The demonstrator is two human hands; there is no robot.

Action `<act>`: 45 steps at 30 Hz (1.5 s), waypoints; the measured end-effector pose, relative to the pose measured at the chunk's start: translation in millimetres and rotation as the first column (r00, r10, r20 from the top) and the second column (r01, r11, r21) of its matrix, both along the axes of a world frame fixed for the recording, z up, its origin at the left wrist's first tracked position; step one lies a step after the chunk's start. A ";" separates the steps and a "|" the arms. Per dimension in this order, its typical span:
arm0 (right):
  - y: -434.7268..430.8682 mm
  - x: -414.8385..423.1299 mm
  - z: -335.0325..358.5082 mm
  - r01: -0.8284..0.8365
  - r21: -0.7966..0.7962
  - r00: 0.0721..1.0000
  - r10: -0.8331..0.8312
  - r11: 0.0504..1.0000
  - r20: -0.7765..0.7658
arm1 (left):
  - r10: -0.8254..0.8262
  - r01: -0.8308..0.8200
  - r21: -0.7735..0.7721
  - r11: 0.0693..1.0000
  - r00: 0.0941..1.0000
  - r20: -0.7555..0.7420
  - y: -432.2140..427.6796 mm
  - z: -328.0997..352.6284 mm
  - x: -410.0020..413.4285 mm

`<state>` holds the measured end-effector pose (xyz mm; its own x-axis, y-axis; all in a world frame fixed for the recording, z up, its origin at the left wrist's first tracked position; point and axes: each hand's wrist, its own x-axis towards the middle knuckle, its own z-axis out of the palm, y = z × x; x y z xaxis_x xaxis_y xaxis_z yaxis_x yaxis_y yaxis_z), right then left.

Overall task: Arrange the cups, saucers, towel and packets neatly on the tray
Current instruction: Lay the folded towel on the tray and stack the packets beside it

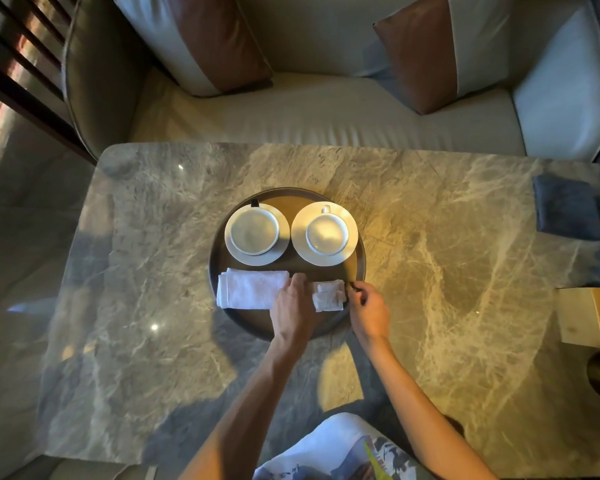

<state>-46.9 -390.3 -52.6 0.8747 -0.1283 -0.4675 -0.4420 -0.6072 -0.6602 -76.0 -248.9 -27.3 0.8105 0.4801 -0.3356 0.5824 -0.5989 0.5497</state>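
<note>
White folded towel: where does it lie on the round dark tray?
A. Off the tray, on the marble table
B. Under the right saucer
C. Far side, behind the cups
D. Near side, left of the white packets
D: the white folded towel lies on the round dark tray's near side, left of the white packets.

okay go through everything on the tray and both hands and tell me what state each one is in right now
Left cup: upright on its saucer, looks empty.
Right cup: upright on its saucer, looks empty.
Towel: folded, flat on the tray, left front.
Packets: small pile beside the towel, between both hands.
Left hand: palm down, fingers at the packets' left edge.
Right hand: fingers curled at the packets' right edge.
</note>
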 end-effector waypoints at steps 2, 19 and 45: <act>5.8 -2.8 3.2 0.035 0.014 0.998 -0.035 0.999 0.057 | 0.131 -0.131 -0.008 0.991 0.990 0.042 20.1 1.1 -13.4; 121.7 -45.0 -10.4 0.215 0.244 0.910 -0.103 0.946 -0.402 | 0.365 -0.378 -0.348 0.858 0.925 -0.105 147.8 -24.1 -65.1; 39.2 -26.0 -6.1 -0.338 -0.403 0.902 0.415 0.850 0.119 | 0.103 -0.103 -0.010 0.995 0.995 0.012 135.4 -17.2 -65.1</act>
<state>-72.9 -351.1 -58.7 0.9579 0.1024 -0.2681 -0.0162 -0.9135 -0.4066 -141.0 -113.4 -44.5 0.7611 0.5579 -0.3309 0.6338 -0.5312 0.5623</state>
